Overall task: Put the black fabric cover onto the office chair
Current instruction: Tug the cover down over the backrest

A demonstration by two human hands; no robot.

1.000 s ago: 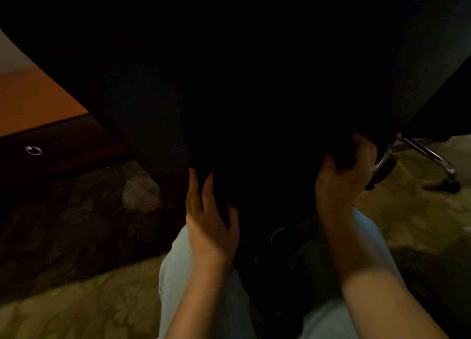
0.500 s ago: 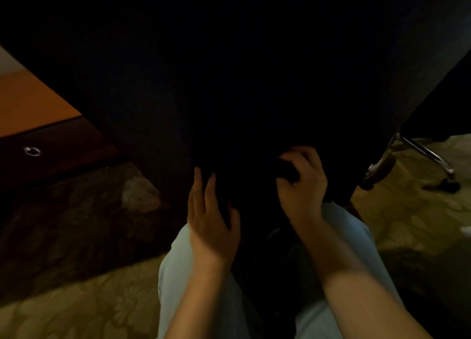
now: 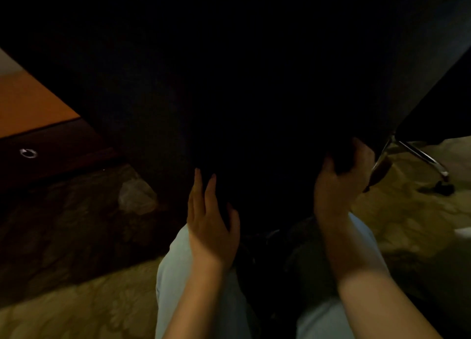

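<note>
Far left: wooden surface (image 3: pixel 30 104), orange-brown, lit, cut by the frame edge. Below it a dark wooden front carrying one metal ring pull (image 3: pixel 28 153).

Floor, left to right: patterned carpet (image 3: pixel 76 308), floral, pale where lit and in deep shadow near the furniture. On it, just beside the hanging fabric, a pale crumpled object (image 3: pixel 136 196); the material cannot be told.

Centre, upper two thirds: black fabric cover (image 3: pixel 229 71), one large dark mass filling the view from the top edge down to the hands. Folds and seams are lost in the dark, and how far it sits over the chair cannot be told.

Centre, lower: left hand (image 3: pixel 211 221), fingers straight and pointing up, laid flat against the lower part of the cover, thumb spread to the side and touching the fabric. Bare forearm below it.

Bottom centre: light trousers (image 3: pixel 175 275), both legs showing, one under each forearm, with dark fabric between them.

Right of centre: right hand (image 3: pixel 339 183), well apart from the left, fingers and thumb curled round the bottom edge of the cover, a fold bunched in the grip.

Right: office chair (image 3: pixel 418 156), visible as chrome base legs just beside the right hand, one ending in a dark caster (image 3: pixel 443 185) on the carpet.
</note>
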